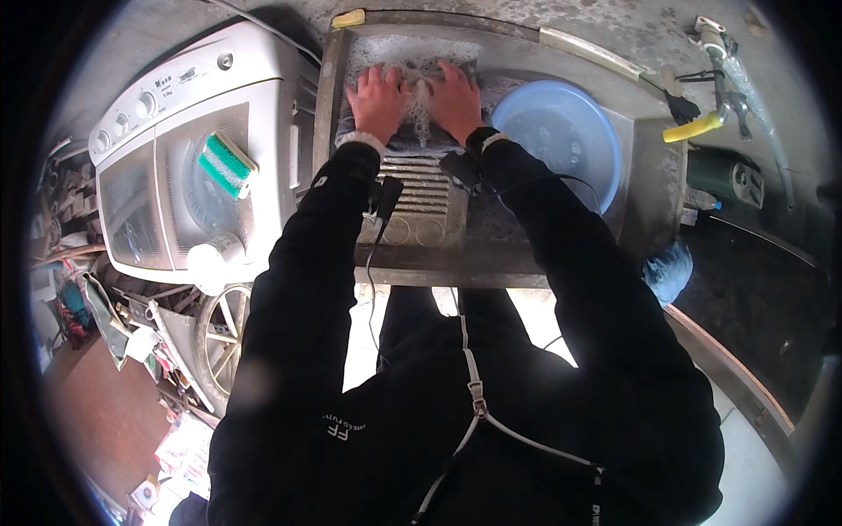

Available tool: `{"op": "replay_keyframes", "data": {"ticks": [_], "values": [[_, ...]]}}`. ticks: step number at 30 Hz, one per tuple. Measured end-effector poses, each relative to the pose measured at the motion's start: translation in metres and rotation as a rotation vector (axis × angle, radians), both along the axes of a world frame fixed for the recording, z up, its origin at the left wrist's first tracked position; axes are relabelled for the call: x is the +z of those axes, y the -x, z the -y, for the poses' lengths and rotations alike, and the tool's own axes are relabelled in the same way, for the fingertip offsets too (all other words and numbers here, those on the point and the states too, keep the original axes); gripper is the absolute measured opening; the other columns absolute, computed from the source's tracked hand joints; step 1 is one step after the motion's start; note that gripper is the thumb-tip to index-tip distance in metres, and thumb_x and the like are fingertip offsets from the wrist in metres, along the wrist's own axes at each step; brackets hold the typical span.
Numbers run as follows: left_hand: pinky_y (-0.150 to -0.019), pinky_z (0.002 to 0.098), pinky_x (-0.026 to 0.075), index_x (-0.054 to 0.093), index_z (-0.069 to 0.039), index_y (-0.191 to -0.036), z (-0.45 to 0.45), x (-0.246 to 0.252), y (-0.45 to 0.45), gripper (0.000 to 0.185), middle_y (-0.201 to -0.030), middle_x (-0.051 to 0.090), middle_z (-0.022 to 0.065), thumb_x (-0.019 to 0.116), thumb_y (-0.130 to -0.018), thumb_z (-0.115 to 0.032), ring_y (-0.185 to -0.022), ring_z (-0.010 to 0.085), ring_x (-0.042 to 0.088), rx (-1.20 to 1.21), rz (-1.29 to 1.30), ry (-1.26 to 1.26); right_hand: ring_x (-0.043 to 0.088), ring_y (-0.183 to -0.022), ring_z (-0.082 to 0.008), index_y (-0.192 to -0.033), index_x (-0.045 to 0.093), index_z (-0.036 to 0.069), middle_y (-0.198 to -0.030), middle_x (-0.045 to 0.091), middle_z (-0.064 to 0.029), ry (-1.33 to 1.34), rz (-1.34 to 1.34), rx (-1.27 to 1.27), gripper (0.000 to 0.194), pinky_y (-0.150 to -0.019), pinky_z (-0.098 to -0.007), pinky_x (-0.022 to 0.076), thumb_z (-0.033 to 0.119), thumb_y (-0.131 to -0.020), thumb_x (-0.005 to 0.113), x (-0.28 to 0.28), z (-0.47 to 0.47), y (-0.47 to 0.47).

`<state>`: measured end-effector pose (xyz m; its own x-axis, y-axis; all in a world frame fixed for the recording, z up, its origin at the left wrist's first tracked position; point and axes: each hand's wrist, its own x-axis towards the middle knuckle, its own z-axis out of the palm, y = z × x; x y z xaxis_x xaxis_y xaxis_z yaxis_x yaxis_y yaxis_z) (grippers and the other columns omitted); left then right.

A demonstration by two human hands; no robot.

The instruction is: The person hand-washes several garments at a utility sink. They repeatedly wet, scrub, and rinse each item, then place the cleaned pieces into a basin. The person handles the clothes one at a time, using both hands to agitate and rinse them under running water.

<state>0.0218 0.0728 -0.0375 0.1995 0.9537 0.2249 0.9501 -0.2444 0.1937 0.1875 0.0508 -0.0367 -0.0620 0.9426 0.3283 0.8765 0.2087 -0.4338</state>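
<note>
My left hand rests palm down on a dark, soaked cloth, its fingers spread. Beside it, my right hand presses on the same cloth with the fingers pointing away from me. White suds lie between the two hands and around the fingertips. The cloth is spread over the far part of a ridged washboard, whose near ridges show bare. All this sits inside a grey sink. To the right of my right hand, a blue plastic basin holds cloudy water.
At left stands a white twin-tub washing machine with a green-and-white scrub brush and a white container on its lid. A tap with a yellow hose end projects over the sink's right side. Yellow soap lies on the back rim.
</note>
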Motion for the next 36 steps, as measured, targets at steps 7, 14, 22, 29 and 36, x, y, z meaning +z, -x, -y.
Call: {"op": "replay_keyframes", "data": {"ticks": [7,14,22,29,36], "values": [[-0.101,0.0569,0.028,0.056,-0.007,-0.11,0.162,0.049,0.027,0.046,-0.109,0.057,0.0106,0.054,-0.083,-0.044,-0.109,0.0288,0.051,-0.172,0.124,-0.004,0.051,-0.104,-0.0345,-0.106,0.062,0.006,-0.108,0.053,-0.0191,0.054,-0.067,0.241,0.046,-0.088,-0.0522,0.0388,0.043,-0.079,0.064,0.063,0.145,0.008],[-0.085,0.0486,0.046,0.06,-0.013,-0.103,0.025,0.019,0.0,0.022,-0.106,0.063,0.0071,0.052,-0.09,-0.029,-0.1,0.0269,0.06,-0.054,0.014,0.004,0.052,-0.11,-0.0352,-0.105,0.065,0.012,-0.111,0.058,-0.0183,0.297,-0.121,0.132,0.033,-0.094,-0.0596,0.0363,0.039,-0.087,0.056,0.007,0.028,0.005],[-0.109,0.0563,0.025,0.055,-0.012,-0.123,0.154,0.042,0.027,0.047,-0.131,0.054,0.0103,0.052,-0.086,-0.041,-0.126,0.0305,0.045,-0.217,0.26,0.115,0.047,-0.119,-0.0345,-0.108,0.064,0.013,-0.126,0.048,-0.0181,0.138,-0.03,0.225,0.039,-0.1,-0.0629,0.0309,0.041,-0.081,0.063,0.049,0.141,0.003],[-0.076,0.0467,0.05,0.058,-0.012,-0.105,0.041,0.004,0.013,0.032,-0.102,0.062,0.0149,0.057,-0.085,-0.037,-0.088,0.0377,0.062,-0.243,0.361,0.197,0.049,-0.115,-0.0369,-0.109,0.06,0.006,-0.119,0.052,-0.0202,0.434,0.035,0.283,0.033,-0.095,-0.0575,0.0365,0.031,-0.086,0.057,0.015,0.05,-0.001],[-0.106,0.0609,0.026,0.055,-0.015,-0.122,0.081,0.03,0.007,0.041,-0.126,0.055,0.009,0.053,-0.087,-0.037,-0.124,0.0277,0.047,-0.041,0.039,0.164,0.043,-0.124,-0.0357,-0.108,0.059,0.005,-0.124,0.052,-0.0185,0.298,-0.091,0.176,0.034,-0.096,-0.0575,0.0382,0.031,-0.087,0.058,0.04,0.076,-0.002]]}}
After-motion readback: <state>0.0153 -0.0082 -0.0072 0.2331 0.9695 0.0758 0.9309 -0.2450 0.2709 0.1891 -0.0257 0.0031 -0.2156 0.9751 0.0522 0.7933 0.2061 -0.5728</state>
